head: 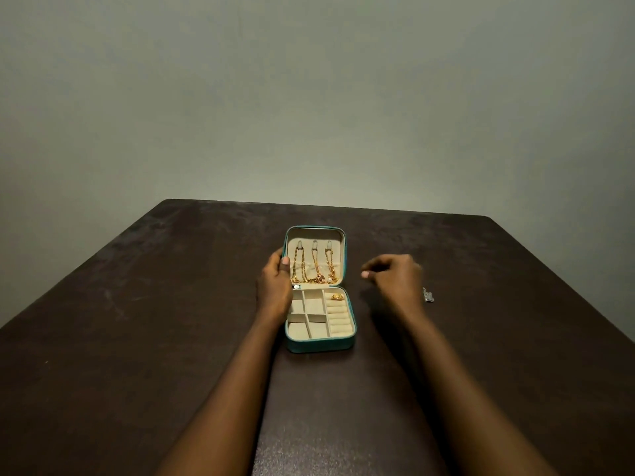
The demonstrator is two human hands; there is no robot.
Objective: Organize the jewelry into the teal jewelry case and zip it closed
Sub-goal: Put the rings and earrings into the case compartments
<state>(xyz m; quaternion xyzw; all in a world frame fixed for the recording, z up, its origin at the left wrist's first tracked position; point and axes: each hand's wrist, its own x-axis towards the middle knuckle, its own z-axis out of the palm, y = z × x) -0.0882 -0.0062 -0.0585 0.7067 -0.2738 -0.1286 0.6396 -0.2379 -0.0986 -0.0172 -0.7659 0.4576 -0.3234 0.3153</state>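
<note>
The teal jewelry case (319,345) lies open in the middle of the dark table. Its lid stands up at the back, and gold necklaces (314,269) hang from three hooks inside it. A gold ring (337,296) sits in the top right compartment of the beige tray. My left hand (275,286) grips the left edge of the lid, thumb on the inner lining. My right hand (395,280) hovers to the right of the case with fingers curled and pinched; nothing is visible in it. A small silver jewelry piece (428,295) lies on the table just right of that hand.
The dark brown table (137,338) spreads wide on both sides of the case. A plain grey wall stands behind its far edge.
</note>
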